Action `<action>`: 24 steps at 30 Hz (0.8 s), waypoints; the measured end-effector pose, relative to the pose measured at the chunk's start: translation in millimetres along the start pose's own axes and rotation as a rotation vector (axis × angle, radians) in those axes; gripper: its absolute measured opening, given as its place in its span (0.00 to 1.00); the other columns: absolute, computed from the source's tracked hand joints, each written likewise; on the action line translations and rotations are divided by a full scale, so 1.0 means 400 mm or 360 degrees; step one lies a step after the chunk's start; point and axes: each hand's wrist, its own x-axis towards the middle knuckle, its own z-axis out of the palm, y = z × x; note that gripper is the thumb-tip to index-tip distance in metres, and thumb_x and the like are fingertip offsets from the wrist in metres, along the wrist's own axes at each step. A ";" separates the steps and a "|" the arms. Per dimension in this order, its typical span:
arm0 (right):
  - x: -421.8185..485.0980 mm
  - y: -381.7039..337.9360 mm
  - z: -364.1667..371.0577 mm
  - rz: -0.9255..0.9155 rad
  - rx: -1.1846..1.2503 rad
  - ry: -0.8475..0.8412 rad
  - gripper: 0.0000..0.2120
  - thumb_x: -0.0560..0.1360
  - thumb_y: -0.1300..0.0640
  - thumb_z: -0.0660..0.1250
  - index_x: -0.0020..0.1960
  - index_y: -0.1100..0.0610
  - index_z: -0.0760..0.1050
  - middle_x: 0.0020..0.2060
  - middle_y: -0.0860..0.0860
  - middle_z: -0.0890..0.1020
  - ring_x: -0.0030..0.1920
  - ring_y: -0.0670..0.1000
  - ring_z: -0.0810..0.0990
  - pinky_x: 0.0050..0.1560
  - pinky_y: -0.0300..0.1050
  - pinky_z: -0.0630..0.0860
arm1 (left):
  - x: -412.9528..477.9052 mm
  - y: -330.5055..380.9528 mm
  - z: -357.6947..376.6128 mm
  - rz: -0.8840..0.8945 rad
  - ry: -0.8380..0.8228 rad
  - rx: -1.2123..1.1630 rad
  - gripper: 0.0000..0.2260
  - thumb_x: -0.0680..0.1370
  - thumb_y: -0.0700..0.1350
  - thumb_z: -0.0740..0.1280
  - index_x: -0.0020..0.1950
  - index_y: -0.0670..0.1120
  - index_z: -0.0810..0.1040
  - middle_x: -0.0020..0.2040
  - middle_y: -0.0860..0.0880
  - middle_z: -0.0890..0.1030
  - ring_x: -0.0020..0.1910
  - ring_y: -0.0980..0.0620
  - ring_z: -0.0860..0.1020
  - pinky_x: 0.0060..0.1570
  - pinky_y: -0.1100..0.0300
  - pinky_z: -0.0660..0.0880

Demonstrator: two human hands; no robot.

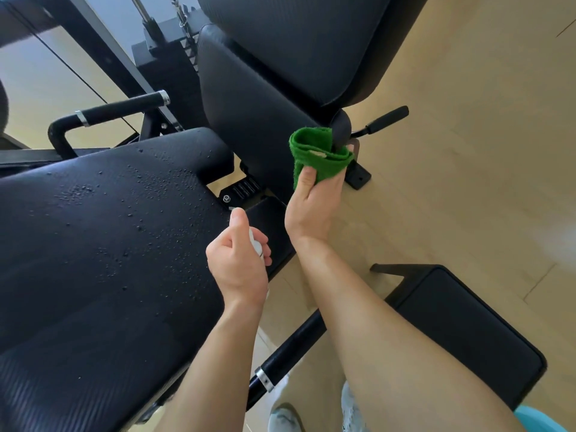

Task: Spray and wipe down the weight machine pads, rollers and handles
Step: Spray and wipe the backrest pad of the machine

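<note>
Two bare forearms reach up from the bottom edge. Left hand (pixel 238 260) is curled around a white spray bottle (pixel 258 244) at the right edge of the black seat pad (pixel 109 229); fingers hide nearly all of the bottle, and its nozzle is hard to make out. Droplets speckle the seat pad's upper right area. Right hand (pixel 311 204) grasps a folded green cloth (pixel 318 154), just beside the lower right corner of the back pad (pixel 280 73). The frame edges cut off both pads.
</note>
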 end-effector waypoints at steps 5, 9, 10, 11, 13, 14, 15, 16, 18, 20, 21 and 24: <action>-0.017 0.011 0.003 0.0143 0.0017 -0.0028 0.35 0.81 0.34 0.48 0.71 0.61 0.70 0.66 0.59 0.76 0.69 0.60 0.72 0.69 0.59 0.70 | -0.018 -0.015 -0.012 -0.0118 0.0056 -0.0001 0.29 0.85 0.57 0.59 0.28 0.44 0.76 0.26 0.46 0.76 0.28 0.48 0.75 0.36 0.51 0.76; -0.050 -0.002 -0.037 0.0695 0.0024 -0.0227 0.29 0.82 0.39 0.51 0.67 0.62 0.73 0.60 0.59 0.80 0.60 0.60 0.79 0.56 0.49 0.76 | -0.025 0.000 -0.015 -0.0169 0.0010 0.0016 0.28 0.86 0.56 0.60 0.30 0.42 0.76 0.26 0.46 0.76 0.28 0.48 0.75 0.32 0.54 0.75; -0.055 0.007 -0.053 0.0920 0.0101 -0.0208 0.25 0.84 0.44 0.53 0.66 0.63 0.73 0.59 0.59 0.81 0.59 0.59 0.80 0.54 0.48 0.75 | -0.022 0.009 -0.014 -0.0206 -0.0058 0.0012 0.28 0.85 0.56 0.61 0.30 0.42 0.75 0.27 0.45 0.76 0.28 0.48 0.75 0.32 0.55 0.75; -0.059 0.012 -0.069 0.1126 0.0190 -0.0185 0.22 0.85 0.47 0.54 0.66 0.63 0.73 0.58 0.58 0.81 0.57 0.57 0.80 0.54 0.47 0.74 | -0.018 0.018 -0.011 -0.0247 -0.0153 0.0025 0.28 0.85 0.56 0.61 0.30 0.42 0.75 0.27 0.45 0.76 0.28 0.49 0.74 0.32 0.56 0.74; -0.074 0.005 -0.118 0.1425 0.0391 -0.0161 0.19 0.84 0.45 0.57 0.65 0.59 0.73 0.56 0.54 0.81 0.53 0.54 0.80 0.53 0.47 0.76 | -0.016 0.028 0.000 -0.0343 -0.0356 0.0113 0.27 0.85 0.58 0.61 0.32 0.41 0.76 0.27 0.45 0.76 0.27 0.49 0.74 0.31 0.58 0.74; -0.082 0.007 -0.140 0.1537 0.0492 -0.0176 0.18 0.84 0.44 0.59 0.64 0.57 0.73 0.55 0.53 0.82 0.53 0.54 0.81 0.52 0.48 0.78 | -0.016 0.028 0.007 -0.0400 -0.0438 0.0164 0.28 0.84 0.59 0.61 0.33 0.41 0.77 0.28 0.45 0.77 0.26 0.50 0.75 0.31 0.59 0.75; -0.090 0.016 -0.161 0.1621 0.0565 -0.0201 0.17 0.82 0.45 0.63 0.63 0.56 0.73 0.53 0.54 0.83 0.52 0.56 0.83 0.50 0.49 0.80 | -0.016 0.024 0.016 -0.0454 -0.0499 0.0206 0.28 0.84 0.60 0.61 0.34 0.41 0.78 0.28 0.46 0.77 0.26 0.51 0.75 0.31 0.59 0.76; -0.097 0.017 -0.183 0.1701 0.0571 -0.0217 0.17 0.79 0.46 0.67 0.62 0.56 0.75 0.52 0.54 0.83 0.51 0.57 0.84 0.50 0.51 0.82 | -0.017 0.019 0.027 -0.0501 -0.0537 0.0239 0.28 0.84 0.61 0.61 0.34 0.41 0.78 0.28 0.46 0.78 0.27 0.51 0.76 0.32 0.58 0.76; -0.106 0.037 -0.219 0.1833 0.0367 -0.0212 0.27 0.67 0.45 0.75 0.62 0.57 0.75 0.50 0.56 0.84 0.49 0.59 0.85 0.50 0.57 0.83 | -0.019 0.009 0.049 -0.0590 -0.0527 0.0260 0.29 0.83 0.63 0.62 0.33 0.43 0.78 0.28 0.48 0.78 0.28 0.51 0.77 0.35 0.56 0.77; -0.096 0.052 -0.250 0.1900 0.0202 -0.0177 0.27 0.68 0.45 0.72 0.64 0.55 0.71 0.53 0.57 0.82 0.50 0.60 0.84 0.52 0.60 0.82 | -0.017 0.000 0.067 -0.0671 -0.0449 0.0243 0.28 0.83 0.64 0.62 0.33 0.43 0.78 0.27 0.48 0.78 0.29 0.51 0.77 0.37 0.55 0.79; -0.088 0.055 -0.263 0.1943 0.0209 -0.0201 0.23 0.73 0.46 0.68 0.64 0.55 0.71 0.54 0.58 0.81 0.51 0.61 0.83 0.54 0.60 0.82 | -0.015 -0.002 0.074 -0.0714 -0.0411 0.0234 0.28 0.83 0.64 0.62 0.34 0.43 0.78 0.27 0.49 0.78 0.28 0.51 0.77 0.38 0.55 0.79; -0.069 0.036 -0.283 0.2017 0.0431 -0.0291 0.16 0.79 0.49 0.62 0.60 0.57 0.77 0.53 0.60 0.83 0.53 0.60 0.84 0.59 0.59 0.80 | -0.011 -0.008 0.091 -0.0785 -0.0363 0.0181 0.28 0.83 0.63 0.63 0.33 0.44 0.78 0.27 0.49 0.78 0.28 0.51 0.77 0.38 0.55 0.79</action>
